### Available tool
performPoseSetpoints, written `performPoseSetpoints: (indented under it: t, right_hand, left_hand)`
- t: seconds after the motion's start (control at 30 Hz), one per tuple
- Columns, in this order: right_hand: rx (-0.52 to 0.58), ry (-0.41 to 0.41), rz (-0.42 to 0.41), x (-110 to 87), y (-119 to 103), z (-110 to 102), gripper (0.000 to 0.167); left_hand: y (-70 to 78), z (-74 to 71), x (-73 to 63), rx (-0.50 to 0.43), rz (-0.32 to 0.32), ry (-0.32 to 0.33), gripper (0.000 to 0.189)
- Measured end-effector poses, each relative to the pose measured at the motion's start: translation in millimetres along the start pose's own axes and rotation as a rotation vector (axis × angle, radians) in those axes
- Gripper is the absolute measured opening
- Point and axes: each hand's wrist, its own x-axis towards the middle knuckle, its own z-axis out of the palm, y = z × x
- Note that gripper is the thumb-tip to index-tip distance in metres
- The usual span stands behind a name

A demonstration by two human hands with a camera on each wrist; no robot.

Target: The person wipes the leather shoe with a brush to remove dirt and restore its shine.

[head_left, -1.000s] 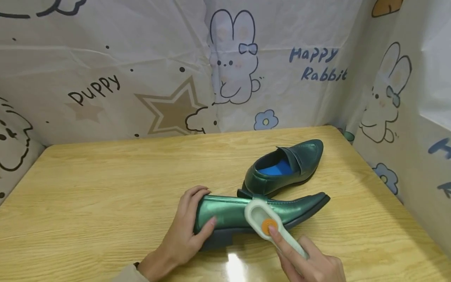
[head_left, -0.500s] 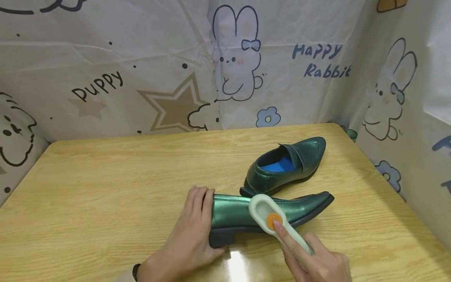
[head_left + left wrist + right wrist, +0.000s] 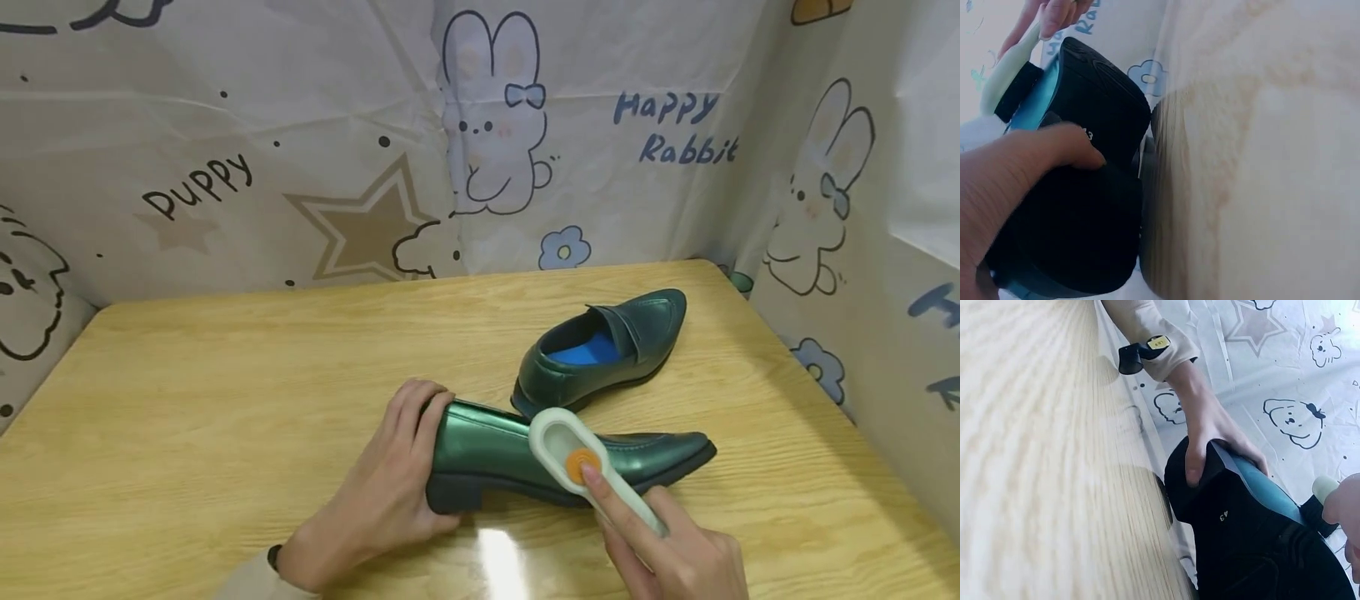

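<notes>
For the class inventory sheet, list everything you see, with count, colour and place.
table: one, yellow wood-grain, lower part of the head view
patterned sheeting: count unclear, pale with drawings, behind and beside the table
farther shoe: one, dark green, blue insole, right of centre
nearer shoe: one, shiny green, black sole, in front of the other
brush: one, pale green, orange button, black bristles, at the nearer shoe's side
left hand: one, holding the nearer shoe's heel end
right hand: one, holding the brush
sleeve: one, beige, left arm
</notes>
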Motion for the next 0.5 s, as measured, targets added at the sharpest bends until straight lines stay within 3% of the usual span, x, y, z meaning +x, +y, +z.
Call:
performPoseSetpoints:
  t: [0.1, 0.2, 0.37, 0.5]
  right_hand:
    - [-0.012, -0.015, 0.005, -1.5, 3.8, -1.1, 0.041]
    - [-0.048, -0.050, 0.040, -7.2, 10.0, -1.0, 0.043]
    - [-0.058, -0.087, 0.080, -12.7, 16.2, -0.2, 0.045]
    - [0.017, -0.024, 0.005, -8.0, 8.5, 3.9, 0.039]
  left_hand:
    - [-1.4, 2.8, -2.2, -0.062, -0.043, -0.024, 0.126]
    - [-3.3, 3.2, -4.0, -0.065, -0.070, -0.023, 0.135]
    - [-4.2, 1.1, -4.0, 0.093, -0.025, -0.001, 0.139]
    - [-5.1, -1.6, -3.7, 0.225, 0.061, 0.016, 0.133]
